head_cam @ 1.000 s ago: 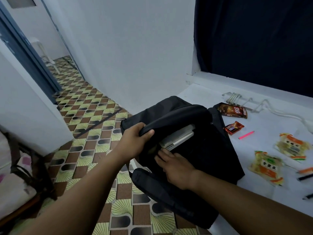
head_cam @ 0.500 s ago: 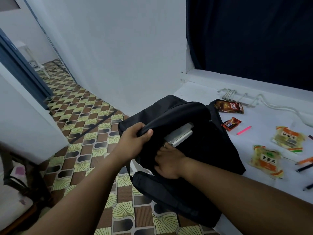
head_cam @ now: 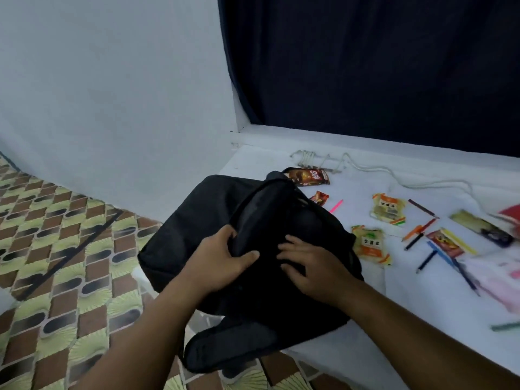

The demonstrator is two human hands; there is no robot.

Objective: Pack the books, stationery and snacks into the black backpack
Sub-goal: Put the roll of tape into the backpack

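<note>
The black backpack [head_cam: 197, 220] lies at the left end of the white bed [head_cam: 365, 319], hanging partly over the floor. My left hand [head_cam: 225, 257] grips the edge of its opening. My right hand [head_cam: 312, 263] rests on the black fabric beside it with fingers spread. No book shows in the opening. On the sheet lie a brown snack packet [head_cam: 308, 176], a small red one [head_cam: 320, 197], two yellow-orange snack packs [head_cam: 389, 209] [head_cam: 371, 244], a pink pen [head_cam: 336, 206] and several pens and pencils [head_cam: 422, 235].
A white cord [head_cam: 394, 175] runs along the far side of the bed under a dark curtain [head_cam: 365, 66]. A red book corner [head_cam: 510, 213], a dark pencil case [head_cam: 482, 228] and pinkish items [head_cam: 498, 282] lie at the right edge. Patterned tile floor [head_cam: 70, 249] is on the left.
The silver-edged book that stuck out of the opening has gone out of sight in the bag. My right hand came out onto the fabric. The view swung right, showing more of the bed.
</note>
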